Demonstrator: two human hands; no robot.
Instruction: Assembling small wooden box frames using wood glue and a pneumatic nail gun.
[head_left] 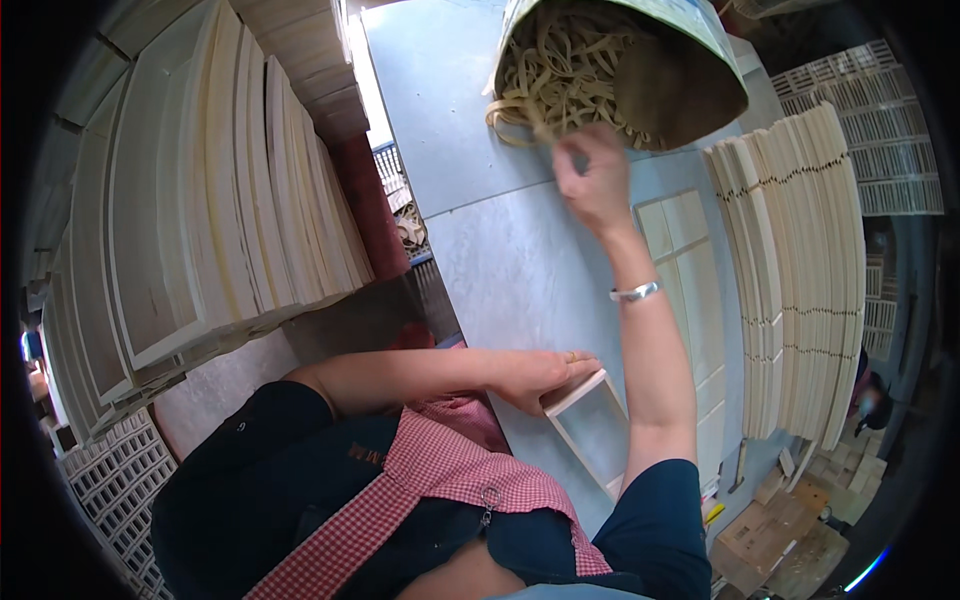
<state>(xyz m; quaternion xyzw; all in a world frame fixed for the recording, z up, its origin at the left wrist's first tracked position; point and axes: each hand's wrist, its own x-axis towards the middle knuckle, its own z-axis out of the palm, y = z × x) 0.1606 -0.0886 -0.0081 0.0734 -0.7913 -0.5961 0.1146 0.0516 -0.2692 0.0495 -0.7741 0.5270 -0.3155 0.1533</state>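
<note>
My left hand (pixel 545 380) is closed over the near-left end of a small pale wooden frame (pixel 568 437), which rests on the grey table. Part of this frame is hidden behind my right arm. Farther off, my right hand (pixel 597 180) is at the mouth of a container (pixel 690 85) lying on its side, full of tan rubber bands (pixel 570 70). Its thumb and finger are curled together in a pinch, and a blurred tan band seems to stretch from them toward the heap. A few bands spill over the container's lip.
Right of my arm lies a divided wooden frame (pixel 690 265) on the table (pixel 500 250). Thin notched wooden slats (pixel 800 270) stand stacked along the right edge. Large wooden panels (pixel 180 200) are piled at the left. Cardboard boxes (pixel 770 530) sit at the lower right.
</note>
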